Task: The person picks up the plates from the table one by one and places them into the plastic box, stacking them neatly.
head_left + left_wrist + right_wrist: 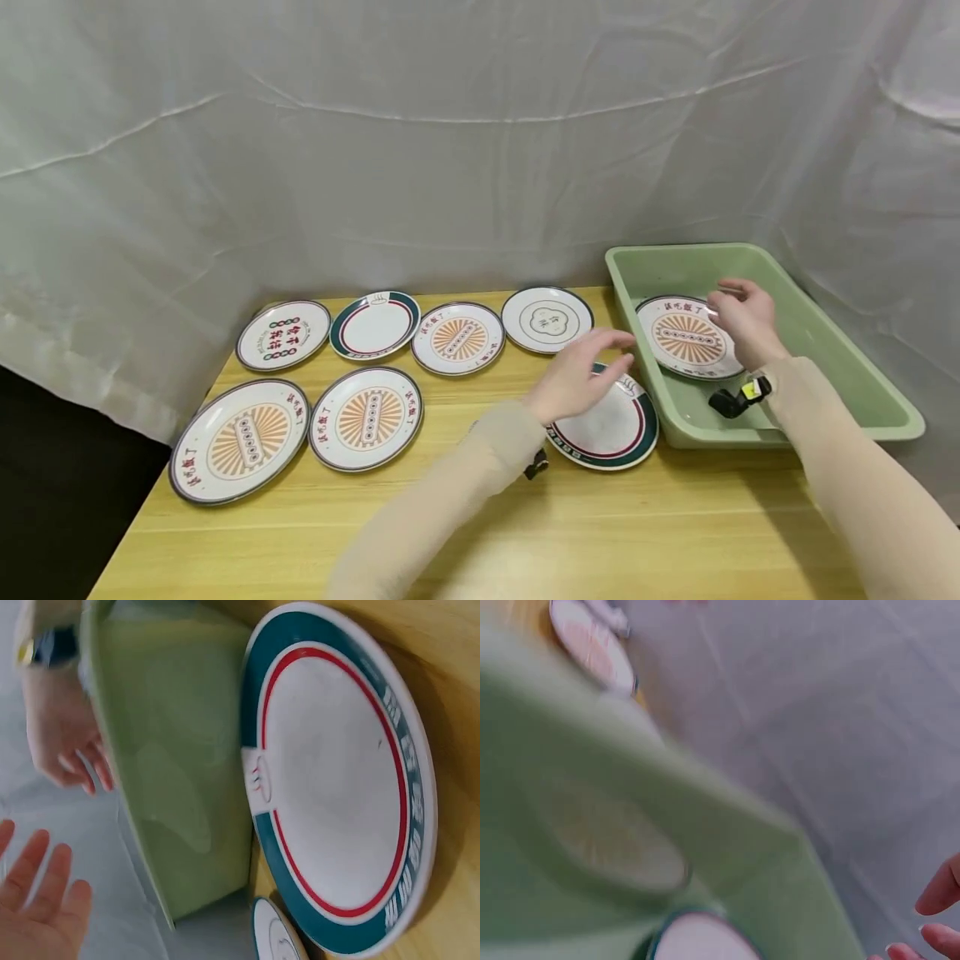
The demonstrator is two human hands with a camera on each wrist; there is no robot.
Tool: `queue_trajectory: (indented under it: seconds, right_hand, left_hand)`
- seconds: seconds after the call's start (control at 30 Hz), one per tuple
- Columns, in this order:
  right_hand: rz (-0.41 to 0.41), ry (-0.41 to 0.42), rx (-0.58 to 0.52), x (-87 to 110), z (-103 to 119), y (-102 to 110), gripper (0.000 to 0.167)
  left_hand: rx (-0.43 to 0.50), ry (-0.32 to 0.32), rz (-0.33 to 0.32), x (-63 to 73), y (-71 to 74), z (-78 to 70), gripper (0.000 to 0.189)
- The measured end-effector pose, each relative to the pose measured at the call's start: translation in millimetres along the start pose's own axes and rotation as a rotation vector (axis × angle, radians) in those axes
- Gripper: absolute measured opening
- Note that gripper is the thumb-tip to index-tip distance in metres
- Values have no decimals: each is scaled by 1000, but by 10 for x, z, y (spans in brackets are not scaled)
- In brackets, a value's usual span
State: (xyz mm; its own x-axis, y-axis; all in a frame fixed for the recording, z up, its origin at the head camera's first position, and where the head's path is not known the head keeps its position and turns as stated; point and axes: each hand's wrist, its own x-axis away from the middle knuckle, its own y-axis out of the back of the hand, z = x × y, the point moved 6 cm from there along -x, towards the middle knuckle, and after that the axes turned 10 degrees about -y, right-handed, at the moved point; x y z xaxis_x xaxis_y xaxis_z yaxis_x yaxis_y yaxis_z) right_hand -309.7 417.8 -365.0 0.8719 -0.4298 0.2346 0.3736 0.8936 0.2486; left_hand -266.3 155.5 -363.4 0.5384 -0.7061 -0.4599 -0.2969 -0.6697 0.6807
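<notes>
My left hand point(577, 379) hovers over a white plate with a green rim and red ring point(600, 425), its fingers apart and nothing in them. In the left wrist view the fingers point(46, 881) are spread, away from that plate point(330, 780). My right hand point(746, 321) hangs above the green tub point(840, 367), fingers loosely bent and holding nothing. Below it, inside the tub, lies a plate with an orange sunburst print point(686, 337), partly hidden by the hand. The right wrist view is blurred, with only fingertips point(941, 889) at its right edge.
Left of the tub, several plates lie on the wooden table point(525, 533): a cloud-print plate point(547, 321), a sunburst plate point(457, 339), a green-rimmed one point(375, 325), a red-lettered one point(283, 336) and larger sunburst plates point(240, 442) in front. A grey curtain point(450, 183) hangs behind.
</notes>
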Motion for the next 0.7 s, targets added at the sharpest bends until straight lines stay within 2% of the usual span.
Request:
queue_trajectory:
  seconds: [0.07, 0.13, 0.27, 0.33, 0.47, 0.7]
  right_hand:
    - [55, 40, -143, 135, 90, -74, 23]
    - [112, 85, -250, 279, 171, -146, 22]
    - [202, 156, -354, 545, 292, -290, 28]
    - [245, 188, -403, 662, 328, -368, 27]
    - [331, 238, -475, 881, 356, -550, 24]
    - [435, 250, -480, 1192, 319, -892, 22]
  left_hand:
    - [82, 56, -69, 55, 115, 83, 37]
    - [172, 104, -122, 121, 206, 159, 37]
    - [314, 191, -203, 274, 330, 307, 37]
    - [349, 223, -236, 353, 382, 371, 37]
    - [357, 271, -293, 529, 499, 498, 37]
    - [320, 373, -362, 843, 670, 714, 38]
